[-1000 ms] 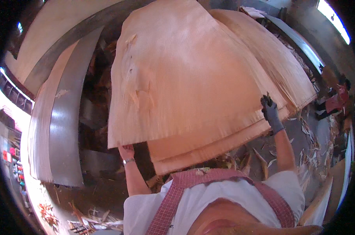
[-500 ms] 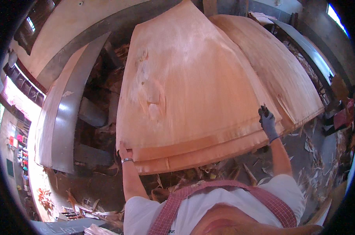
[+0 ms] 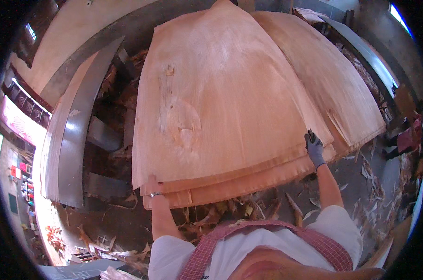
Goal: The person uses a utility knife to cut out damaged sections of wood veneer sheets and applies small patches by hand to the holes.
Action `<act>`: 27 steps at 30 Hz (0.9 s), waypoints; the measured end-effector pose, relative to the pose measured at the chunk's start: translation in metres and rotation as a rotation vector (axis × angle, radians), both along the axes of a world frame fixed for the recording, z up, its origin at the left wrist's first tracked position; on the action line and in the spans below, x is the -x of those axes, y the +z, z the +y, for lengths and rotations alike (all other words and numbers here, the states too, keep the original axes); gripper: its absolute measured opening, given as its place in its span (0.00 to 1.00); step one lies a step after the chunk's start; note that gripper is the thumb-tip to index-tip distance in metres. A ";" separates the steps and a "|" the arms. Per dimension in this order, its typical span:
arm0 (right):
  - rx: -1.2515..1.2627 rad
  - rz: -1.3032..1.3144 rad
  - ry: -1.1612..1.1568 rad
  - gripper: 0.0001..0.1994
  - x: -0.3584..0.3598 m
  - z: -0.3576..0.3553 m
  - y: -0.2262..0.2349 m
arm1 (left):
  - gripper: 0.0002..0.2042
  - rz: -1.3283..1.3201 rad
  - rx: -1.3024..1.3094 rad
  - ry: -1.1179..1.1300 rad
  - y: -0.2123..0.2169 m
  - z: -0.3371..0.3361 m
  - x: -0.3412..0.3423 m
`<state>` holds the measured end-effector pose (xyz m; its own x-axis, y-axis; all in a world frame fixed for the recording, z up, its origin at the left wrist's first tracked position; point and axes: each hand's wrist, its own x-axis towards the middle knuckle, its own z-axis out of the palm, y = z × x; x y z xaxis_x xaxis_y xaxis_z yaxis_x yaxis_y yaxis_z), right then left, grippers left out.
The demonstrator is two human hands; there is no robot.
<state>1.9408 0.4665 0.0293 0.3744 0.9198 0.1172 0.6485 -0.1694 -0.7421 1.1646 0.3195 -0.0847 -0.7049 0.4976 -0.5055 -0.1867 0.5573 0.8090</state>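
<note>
Your left hand [image 3: 152,184] sits on the near-left corner of the top veneer sheet [image 3: 221,93], fingers closed over its edge, a ring or band at the wrist. Your right hand [image 3: 313,145], in a grey glove, has its grip clamped on the near-right corner of that sheet, thumb on top. Arms spread wide, one hand per corner: my read is that's what keeps a sheet this thin and floppy flat and square rather than letting it buckle in the middle. The sheet lies on top of the veneer stack [image 3: 249,179], its near edge set slightly back from the layers under it, so a few lower edges show as steps along the front. A knot and a pale patch sit left of centre on the top face. A second stack [image 3: 332,84] lies just beside it on the right, its near corner frayed. Left of the stack there's a grey metal conveyor frame [image 3: 76,140], well apart from your hands. The floor [image 3: 249,210] in front of you is littered with veneer scraps [image 3: 221,217]. Another person in red [image 3: 409,137] stands at the far right, clear of your work.
</note>
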 end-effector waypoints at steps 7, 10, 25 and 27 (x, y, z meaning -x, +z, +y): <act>0.064 -0.120 -0.034 0.24 -0.021 -0.028 -0.024 | 0.15 -0.357 -0.349 0.361 -0.048 -0.005 -0.066; 0.112 -0.175 0.006 0.24 -0.010 -0.021 -0.045 | 0.16 0.254 -0.121 -0.110 -0.080 -0.036 -0.045; 0.286 -0.463 0.185 0.23 -0.074 -0.016 -0.160 | 0.15 -0.424 -0.051 0.587 -0.055 -0.039 -0.084; 0.199 -0.305 0.191 0.23 -0.059 -0.013 -0.146 | 0.10 -0.406 -0.221 0.602 -0.066 -0.055 -0.084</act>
<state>1.9997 0.4532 -0.1163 0.1705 0.9853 0.0090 0.8676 -0.1458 -0.4755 1.2482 0.2640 -0.1508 -0.6665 0.2053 -0.7167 -0.7146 0.0981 0.6927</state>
